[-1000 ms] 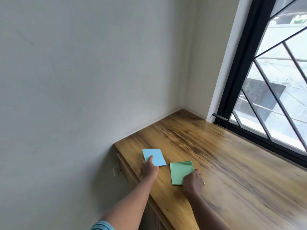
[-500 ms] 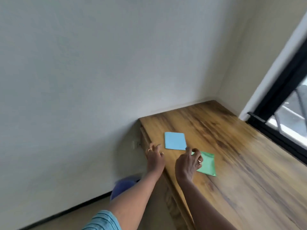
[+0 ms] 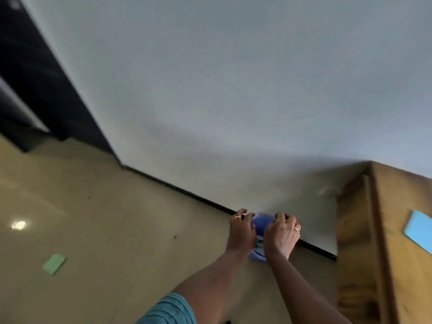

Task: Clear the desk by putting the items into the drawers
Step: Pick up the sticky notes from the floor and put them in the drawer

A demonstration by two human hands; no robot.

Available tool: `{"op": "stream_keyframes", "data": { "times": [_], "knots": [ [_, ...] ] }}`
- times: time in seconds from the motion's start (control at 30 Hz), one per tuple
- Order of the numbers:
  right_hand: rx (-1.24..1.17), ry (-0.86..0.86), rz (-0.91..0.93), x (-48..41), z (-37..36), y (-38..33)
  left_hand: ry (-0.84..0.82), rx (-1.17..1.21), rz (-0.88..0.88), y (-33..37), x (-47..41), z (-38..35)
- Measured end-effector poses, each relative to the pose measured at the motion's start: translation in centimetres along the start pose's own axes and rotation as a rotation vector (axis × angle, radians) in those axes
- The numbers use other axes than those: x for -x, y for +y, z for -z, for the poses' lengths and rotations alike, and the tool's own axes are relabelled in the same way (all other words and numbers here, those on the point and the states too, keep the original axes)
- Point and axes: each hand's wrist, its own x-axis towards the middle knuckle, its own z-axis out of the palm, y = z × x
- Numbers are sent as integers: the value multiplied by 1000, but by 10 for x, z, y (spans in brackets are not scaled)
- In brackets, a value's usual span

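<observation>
Trouble, largest first: both hands hover over a blue round container (image 3: 261, 224) on the floor at 5 o'clock, not over any drawer, so paper could end up in the wrong place. A green sheet (image 3: 54, 264) lies loose on the floor (image 3: 105, 218) at 8 o'clock and may well be forgotten. The left hand (image 3: 242, 232) and right hand (image 3: 280, 237) have curled fingers. A pale green sliver shows between them, but I cannot tell whether either grips it.

Grey wall (image 3: 233, 90) fills the top, with a dark opening at 10 o'clock. The wooden desk (image 3: 392, 277) stands at 4 o'clock, and a blue sheet (image 3: 418, 230) lies flat on it. No drawer front is discernible.
</observation>
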Motion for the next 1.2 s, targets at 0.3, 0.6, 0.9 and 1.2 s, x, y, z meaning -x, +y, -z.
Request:
{"op": "stream_keyframes", "data": {
  "times": [0.3, 0.6, 0.9, 1.2],
  "knots": [
    [57, -256, 389, 128, -101, -109, 214, 65, 419, -170, 67, 104],
    [104, -532, 649, 303, -188, -213, 412, 187, 797, -348, 190, 199],
    [207, -757, 860, 434, -274, -291, 592, 336, 1149, -498, 271, 265],
    [260, -975, 934, 531, -415, -404, 732, 575, 1398, -665, 281, 320]
  ]
}}
